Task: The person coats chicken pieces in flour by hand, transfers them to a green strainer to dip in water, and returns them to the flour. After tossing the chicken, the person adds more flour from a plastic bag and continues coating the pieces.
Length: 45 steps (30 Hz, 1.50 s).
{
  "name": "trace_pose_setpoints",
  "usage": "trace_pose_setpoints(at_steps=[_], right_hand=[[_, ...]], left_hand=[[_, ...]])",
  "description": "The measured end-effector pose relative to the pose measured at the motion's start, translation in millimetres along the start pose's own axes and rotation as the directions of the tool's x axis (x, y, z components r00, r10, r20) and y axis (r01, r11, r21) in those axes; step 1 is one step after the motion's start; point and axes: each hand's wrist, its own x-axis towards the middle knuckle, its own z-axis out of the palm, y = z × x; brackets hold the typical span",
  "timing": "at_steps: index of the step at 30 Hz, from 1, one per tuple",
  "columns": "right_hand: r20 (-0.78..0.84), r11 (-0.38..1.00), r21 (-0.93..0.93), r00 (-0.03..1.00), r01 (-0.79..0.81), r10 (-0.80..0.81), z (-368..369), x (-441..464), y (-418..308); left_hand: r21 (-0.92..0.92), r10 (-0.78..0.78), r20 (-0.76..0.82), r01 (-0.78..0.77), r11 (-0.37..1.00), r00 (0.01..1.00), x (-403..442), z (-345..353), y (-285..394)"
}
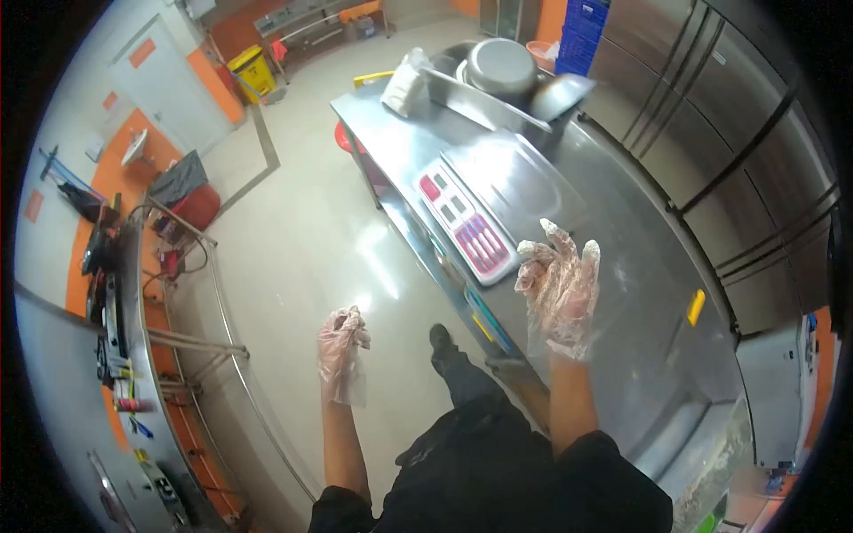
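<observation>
Both hands wear clear plastic gloves smeared with something whitish. My left hand (343, 348) is over the floor, its fingers curled together; whether anything is inside them cannot be made out. Above the steel table (622, 338), my right hand (562, 282) has its fingers spread and holds nothing. Just beyond it lies a white and red digital scale (466, 222) with a wide metal platform (524, 182). A yellow-handled tool (696, 307) rests on the table to the right.
Metal pots (502, 68) and a whitish bag (408, 84) occupy the table's far end. Steel refrigerators (711, 115) line the right. Another counter (133, 311) runs along the left wall, near a red bin (196, 204). A yellow bin (252, 73) stands farther back.
</observation>
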Motion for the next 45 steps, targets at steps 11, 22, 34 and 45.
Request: trace_pose_setpoints(at_steps=[11, 22, 34, 45], right_hand=[[-0.143, 0.961, -0.237, 0.973, 0.143, -0.18, -25, 166, 77], [-0.296, 0.566, -0.812, 0.735, 0.144, -0.61, -27, 429, 160], [-0.378, 0.445, -0.895, 0.518, 0.006, -0.767, -4, 527, 178], [-0.608, 0.633, -0.775, 0.269, 0.007, -0.747, 66, 463, 242]], left_hand=[[0.145, 0.039, 0.136, -0.058, 0.988, 0.99, 168, 9, 12], [0.36, 0.022, 0.649, -0.332, 0.872, 0.761, 520, 188, 65], [0.156, -0.188, 0.979, -0.87, 0.468, 0.075, 711, 396, 31], [-0.108, -0.203, 0.94, -0.802, 0.588, -0.275, 731, 424, -2]])
